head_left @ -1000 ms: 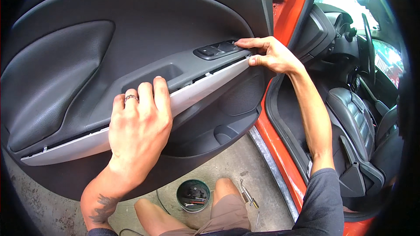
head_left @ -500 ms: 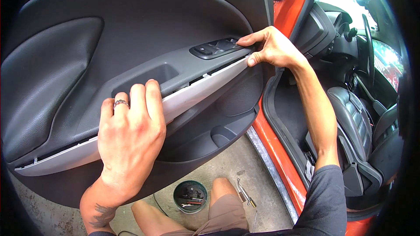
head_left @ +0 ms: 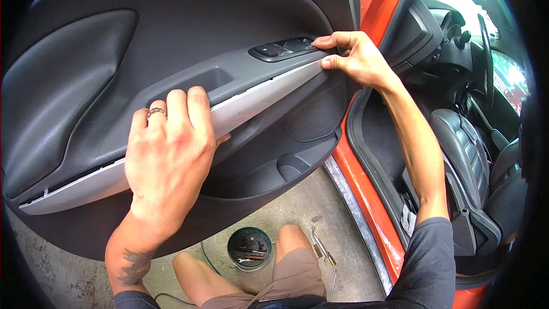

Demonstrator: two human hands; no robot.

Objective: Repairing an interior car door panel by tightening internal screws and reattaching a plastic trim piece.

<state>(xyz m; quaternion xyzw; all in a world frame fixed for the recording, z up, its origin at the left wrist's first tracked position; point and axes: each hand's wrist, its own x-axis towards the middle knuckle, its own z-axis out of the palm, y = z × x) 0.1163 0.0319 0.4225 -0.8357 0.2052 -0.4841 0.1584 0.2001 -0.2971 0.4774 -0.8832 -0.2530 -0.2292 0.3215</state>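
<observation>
A long silver-grey trim strip (head_left: 263, 92) runs along the edge of the car door's dark armrest (head_left: 233, 75). My left hand (head_left: 168, 149), with a ring on one finger, wraps over the strip's middle. Its fingers hook into the pull pocket (head_left: 207, 83), and the thumb tip shows below the strip. At the strip's upper right end, my right hand (head_left: 357, 62) pinches it, thumb on the strip's face and fingers on top by the window switch panel (head_left: 280, 49). A dark gap with a clip shows between strip and armrest at the lower left; toward the right only a thin line shows.
Below the door, a dark green bowl (head_left: 249, 268) with tools stands on the concrete floor between my knees. Screwdriver-like tools (head_left: 323, 246) lie beside my right knee. To the right are the orange door sill (head_left: 366, 194) and a black leather seat (head_left: 457, 143).
The gap between strip and armrest has narrowed, mostly on the right half. My left thumb now shows under the strip. Both hands stay on it, the left shifted slightly up.
</observation>
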